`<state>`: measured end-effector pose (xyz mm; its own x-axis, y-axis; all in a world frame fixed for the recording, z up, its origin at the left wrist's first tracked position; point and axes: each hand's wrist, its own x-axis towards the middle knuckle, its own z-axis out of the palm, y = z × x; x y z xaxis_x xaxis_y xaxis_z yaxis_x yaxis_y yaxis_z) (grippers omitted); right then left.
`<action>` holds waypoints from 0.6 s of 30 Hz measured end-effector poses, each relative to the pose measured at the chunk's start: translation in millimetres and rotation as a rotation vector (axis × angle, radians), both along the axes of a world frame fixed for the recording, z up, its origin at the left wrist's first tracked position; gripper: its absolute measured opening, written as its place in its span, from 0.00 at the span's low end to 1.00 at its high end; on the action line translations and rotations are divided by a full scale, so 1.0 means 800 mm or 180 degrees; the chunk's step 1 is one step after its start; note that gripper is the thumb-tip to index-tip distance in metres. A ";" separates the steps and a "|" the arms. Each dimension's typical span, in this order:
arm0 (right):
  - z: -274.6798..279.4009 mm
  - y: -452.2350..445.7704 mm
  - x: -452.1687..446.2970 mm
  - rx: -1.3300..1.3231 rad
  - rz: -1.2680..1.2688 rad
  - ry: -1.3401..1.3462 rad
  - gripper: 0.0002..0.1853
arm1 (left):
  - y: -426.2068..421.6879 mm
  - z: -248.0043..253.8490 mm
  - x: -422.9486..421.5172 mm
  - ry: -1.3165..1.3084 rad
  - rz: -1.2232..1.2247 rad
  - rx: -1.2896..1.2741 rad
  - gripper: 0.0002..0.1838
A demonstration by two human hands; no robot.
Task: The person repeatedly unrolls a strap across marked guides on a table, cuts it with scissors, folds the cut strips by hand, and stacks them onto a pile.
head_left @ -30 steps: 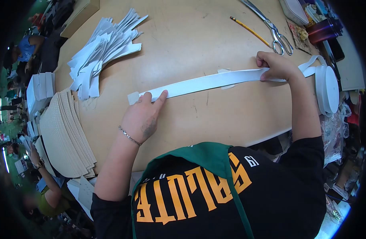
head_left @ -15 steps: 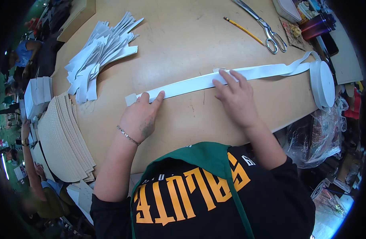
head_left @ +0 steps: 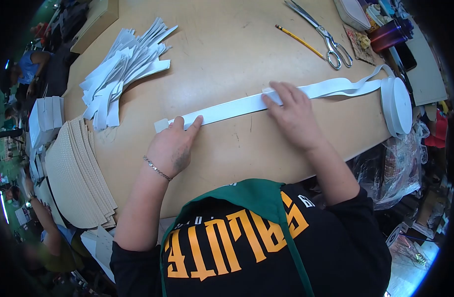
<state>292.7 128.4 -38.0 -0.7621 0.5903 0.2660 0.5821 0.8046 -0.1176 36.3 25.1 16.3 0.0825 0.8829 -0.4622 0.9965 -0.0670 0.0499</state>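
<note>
1. Head view, the work: a long white band (head_left: 229, 109) lies across the table (head_left: 227, 163), running from beside a small tape piece (head_left: 161, 125) on the left to a white roll (head_left: 397, 106) at the right edge.
2. Left hand (head_left: 171, 147): two spread fingertips press on the band near its left end; the hand is not closed round anything.
3. Right hand (head_left: 294, 116): fingers loosely spread and laid over the band's middle stretch, not clenched; whether any fingertip pinches it, I cannot tell.
4. Containers: a dark, purplish tumbler (head_left: 387, 35) lies tilted at the upper right, its contents hidden. A pale case (head_left: 353, 14) is near it, its inside out of sight. Beyond the table's right edge, a clear plastic bag (head_left: 397, 173) encloses something dark, too indistinct to name.
5. Beyond the band: a heap of white strips (head_left: 120, 74), upper left; a pencil (head_left: 300, 41) beside scissors (head_left: 331, 44), upper right.
</note>
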 end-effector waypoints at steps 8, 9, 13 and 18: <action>-0.004 -0.067 -0.071 -0.0464 0.0179 0.0176 0.26 | 0.000 0.003 0.002 -0.0005 -0.0007 -0.0001 0.33; -0.005 -0.065 -0.073 -0.0475 0.0166 0.0086 0.27 | -0.001 0.002 0.002 -0.0006 -0.0023 0.0017 0.33; -0.009 -0.058 -0.076 -0.0409 0.0234 0.0178 0.30 | -0.003 0.000 0.000 -0.0001 -0.0057 0.0040 0.33; -0.008 -0.058 -0.077 -0.0466 0.0166 0.0013 0.30 | -0.001 0.002 0.002 -0.0023 -0.0052 0.0061 0.35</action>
<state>231.1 81.7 -44.3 -0.7919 0.5825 0.1833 0.5392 0.8078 -0.2381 38.1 23.9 18.0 0.1003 0.8902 -0.4445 0.9949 -0.0843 0.0557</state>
